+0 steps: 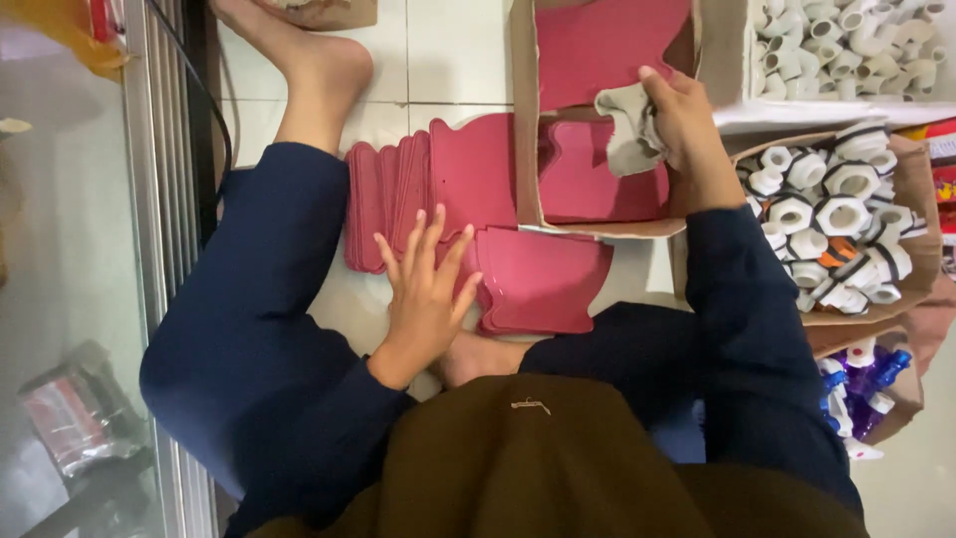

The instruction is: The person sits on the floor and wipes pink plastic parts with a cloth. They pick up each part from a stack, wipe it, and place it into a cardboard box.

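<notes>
I sit cross-legged on a white tiled floor [448, 50]. My left hand [426, 289] lies flat with fingers spread on a stack of pink flat shaped pieces [538, 284] in front of me. More pink pieces [398, 189] lean in a row to the left of it. My right hand [682, 125] grips a crumpled grey cloth [627, 125] inside an open cardboard box [526, 120], pressing it against the pink pieces [597, 184] that lie in that box.
At the right a cardboard box [921, 249] holds several white pipe fittings, and another white tray of fittings [732, 60] stands behind it. Blue and purple spray bottles [861, 384] lie lower right. A glass panel in a metal frame [164, 199] runs along the left.
</notes>
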